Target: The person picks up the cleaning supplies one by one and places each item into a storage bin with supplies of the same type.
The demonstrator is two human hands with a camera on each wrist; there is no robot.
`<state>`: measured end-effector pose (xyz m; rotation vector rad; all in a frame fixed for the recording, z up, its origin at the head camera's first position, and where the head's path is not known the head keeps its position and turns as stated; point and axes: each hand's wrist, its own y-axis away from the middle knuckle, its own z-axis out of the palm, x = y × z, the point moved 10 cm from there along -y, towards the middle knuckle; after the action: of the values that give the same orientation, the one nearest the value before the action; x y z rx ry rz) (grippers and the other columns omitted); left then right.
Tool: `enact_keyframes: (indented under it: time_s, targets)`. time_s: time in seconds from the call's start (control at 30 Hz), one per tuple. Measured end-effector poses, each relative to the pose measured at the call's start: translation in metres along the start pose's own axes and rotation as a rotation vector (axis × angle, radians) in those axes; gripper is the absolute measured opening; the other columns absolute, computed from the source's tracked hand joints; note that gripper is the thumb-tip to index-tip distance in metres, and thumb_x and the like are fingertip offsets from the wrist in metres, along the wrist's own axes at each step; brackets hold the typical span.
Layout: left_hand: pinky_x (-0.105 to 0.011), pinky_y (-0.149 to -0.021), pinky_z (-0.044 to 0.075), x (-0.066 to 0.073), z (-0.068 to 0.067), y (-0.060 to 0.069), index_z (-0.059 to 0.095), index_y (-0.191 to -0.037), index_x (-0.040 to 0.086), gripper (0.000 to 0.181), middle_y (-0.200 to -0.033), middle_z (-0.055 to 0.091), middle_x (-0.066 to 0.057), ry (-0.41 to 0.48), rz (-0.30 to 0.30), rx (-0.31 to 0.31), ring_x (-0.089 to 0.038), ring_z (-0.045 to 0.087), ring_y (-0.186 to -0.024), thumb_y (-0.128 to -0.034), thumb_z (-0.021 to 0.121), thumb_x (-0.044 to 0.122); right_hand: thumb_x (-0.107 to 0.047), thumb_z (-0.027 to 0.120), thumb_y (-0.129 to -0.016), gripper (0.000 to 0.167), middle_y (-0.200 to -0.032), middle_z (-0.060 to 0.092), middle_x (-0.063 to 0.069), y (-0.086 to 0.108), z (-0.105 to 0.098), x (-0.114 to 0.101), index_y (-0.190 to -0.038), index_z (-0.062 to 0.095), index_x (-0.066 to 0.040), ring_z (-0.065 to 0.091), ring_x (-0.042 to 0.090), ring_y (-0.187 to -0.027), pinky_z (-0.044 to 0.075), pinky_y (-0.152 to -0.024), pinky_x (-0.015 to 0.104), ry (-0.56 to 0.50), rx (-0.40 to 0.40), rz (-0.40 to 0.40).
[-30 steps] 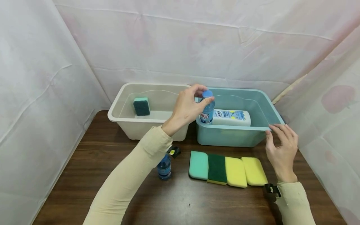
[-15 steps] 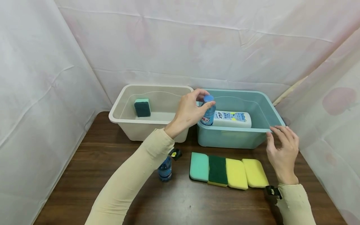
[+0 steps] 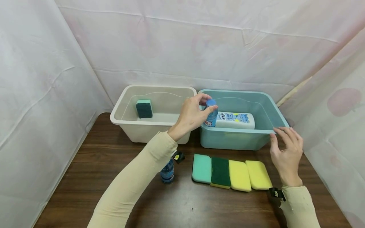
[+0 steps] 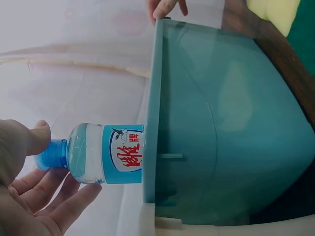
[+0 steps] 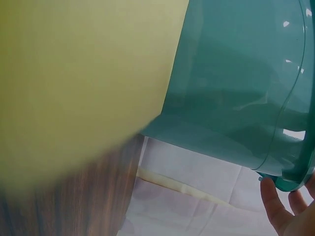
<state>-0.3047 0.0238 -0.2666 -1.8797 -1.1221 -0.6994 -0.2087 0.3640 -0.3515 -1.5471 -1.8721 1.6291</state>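
My left hand (image 3: 191,110) holds a small clear bottle (image 3: 211,115) with a blue cap, thumb and fingers around its cap end. The bottle stands upright inside the left front corner of the teal bin (image 3: 228,139); the rim hides its base in the left wrist view. Beside it in the bin lies a white bottle (image 3: 235,120) with a lemon-pattern label. My right hand (image 3: 287,152) holds the bin's front right corner, fingers over the rim and thumb against the outside. A second blue bottle (image 3: 167,172) stands on the table, partly hidden by my left sleeve.
A cream bin (image 3: 154,131) stands left of the teal one, with a green sponge (image 3: 144,108) inside. In front of the teal bin lies a row of sponges: mint (image 3: 201,168), dark green (image 3: 220,172) and yellow (image 3: 239,175), (image 3: 258,175). Pale curtains (image 3: 182,47) surround the brown table (image 3: 99,177).
My left hand and the small bottle have sunk slightly lower into the teal bin. The right hand stays on the rim, and the sponges have not moved.
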Motion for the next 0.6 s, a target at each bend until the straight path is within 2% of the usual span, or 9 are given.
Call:
enact_keyframes:
  time_s: [0.37, 0.6]
  targets:
    - [-0.037, -0.095, 0.058, -0.007, 0.001, 0.004, 0.069, -0.127, 0.008, 0.035, -0.113, 0.078, -0.008, -0.016, -0.015, -0.013, -0.021, 0.073, -0.110, -0.1004, 0.077, 0.029, -0.014, 0.076, -0.098, 0.024, -0.123, 0.072, 0.029, 0.000, 0.003, -0.001, -0.116, 0.079, 0.004, 0.055, 0.055, -0.127, 0.033, -0.124, 0.058, -0.003, 0.007, -0.010]
    - [-0.032, -0.085, 0.058, -0.011, 0.006, 0.004, 0.070, -0.130, 0.007, 0.038, -0.114, 0.079, -0.009, -0.056, -0.018, -0.047, -0.021, 0.073, -0.107, -0.1000, 0.077, 0.029, -0.015, 0.075, -0.099, 0.025, -0.123, 0.072, 0.029, -0.001, 0.004, 0.000, -0.116, 0.078, 0.004, 0.054, 0.055, -0.127, 0.033, -0.124, 0.056, 0.001, 0.002, -0.011]
